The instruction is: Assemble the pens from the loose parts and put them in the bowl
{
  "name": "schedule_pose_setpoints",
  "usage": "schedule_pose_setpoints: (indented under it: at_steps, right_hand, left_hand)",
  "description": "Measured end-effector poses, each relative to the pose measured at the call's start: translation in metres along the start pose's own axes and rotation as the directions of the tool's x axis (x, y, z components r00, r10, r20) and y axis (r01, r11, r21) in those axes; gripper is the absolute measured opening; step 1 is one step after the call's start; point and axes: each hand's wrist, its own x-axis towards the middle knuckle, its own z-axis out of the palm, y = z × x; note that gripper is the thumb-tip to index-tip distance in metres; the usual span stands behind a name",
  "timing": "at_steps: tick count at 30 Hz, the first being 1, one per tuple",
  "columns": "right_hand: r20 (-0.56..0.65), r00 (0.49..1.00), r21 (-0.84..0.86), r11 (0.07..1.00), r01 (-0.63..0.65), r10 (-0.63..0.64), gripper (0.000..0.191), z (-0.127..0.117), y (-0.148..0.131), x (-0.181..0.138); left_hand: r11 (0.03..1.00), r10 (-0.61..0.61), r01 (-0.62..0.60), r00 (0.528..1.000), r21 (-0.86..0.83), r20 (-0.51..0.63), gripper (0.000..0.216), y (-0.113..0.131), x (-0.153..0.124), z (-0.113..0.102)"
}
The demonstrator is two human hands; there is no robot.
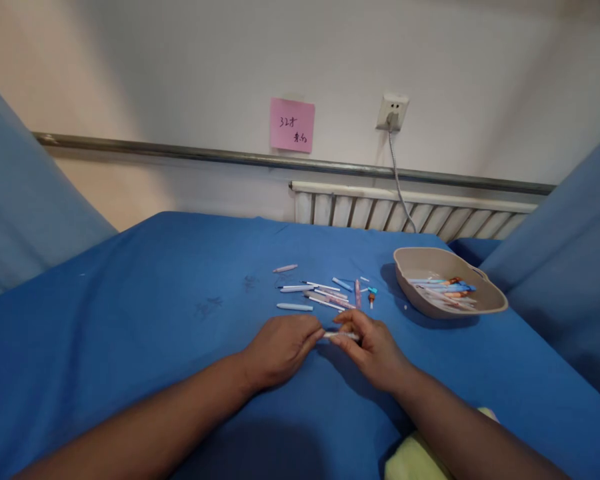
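Between my two hands is a slim whitish pen (341,335), lying level just above the blue cloth. My right hand (373,347) pinches it between thumb and fingers. At its other end my left hand (286,347) is closed, knuckles up, with its fingertips hidden; the thumb side meets the pen's tip. Just beyond the hands lies a loose group of pen parts: a light blue pen barrel (295,307), a pink patterned barrel (357,293), thin white refills (325,303), and a small brown-topped piece (371,300).
To the right stands a beige plastic basket (405,267) holding several pens. A yellow-green soft item (415,460) lies by my right forearm. Behind the blue-covered table (145,280) are a radiator (360,207), a metal rail (205,152), a socket with a plugged cord (393,112) and a pink note (292,125).
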Motion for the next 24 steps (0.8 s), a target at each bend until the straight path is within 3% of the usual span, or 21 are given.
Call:
schedule_pose_setpoints:
  at_steps: [6,9,11,14,17,24]
  right_hand:
    - [-0.016,1.000,-0.015,1.000,0.020,-0.021,0.013,-0.0002,-0.0017,0.0003]
    - [0.015,1.000,0.016,1.000,-0.020,0.020,0.021,0.0003,-0.0022,0.0004]
    - [0.042,0.999,0.031,0.999,-0.021,0.020,0.015,0.0007,-0.0024,-0.0002]
    - [0.050,0.999,0.011,1.000,0.022,-0.022,0.017,0.0004,-0.0028,-0.0017]
    - [0.032,0.997,-0.036,0.997,0.073,-0.072,0.006,-0.0007,-0.0024,-0.0027]
    - [0.038,0.998,-0.076,0.996,0.052,-0.050,0.018,-0.0018,0.0002,-0.0026]
  left_hand:
    - [0.998,-0.013,0.011,0.999,-0.068,-0.030,0.029,0.0010,-0.0019,0.0001]
    - [0.999,0.032,-0.033,0.999,-0.020,-0.027,0.032,0.0008,-0.0011,0.0009]
    - [0.998,0.050,-0.049,0.998,0.026,-0.023,0.035,0.0006,-0.0003,0.0009]
    - [0.999,0.031,-0.030,0.999,0.041,-0.015,0.033,0.0014,-0.0004,0.0003]
    - [1.000,-0.020,0.020,0.999,0.002,-0.036,0.028,0.0037,-0.0027,-0.0002]
    - [1.000,-0.006,0.006,0.998,-0.004,-0.066,0.029,0.0071,-0.0070,-0.0005]
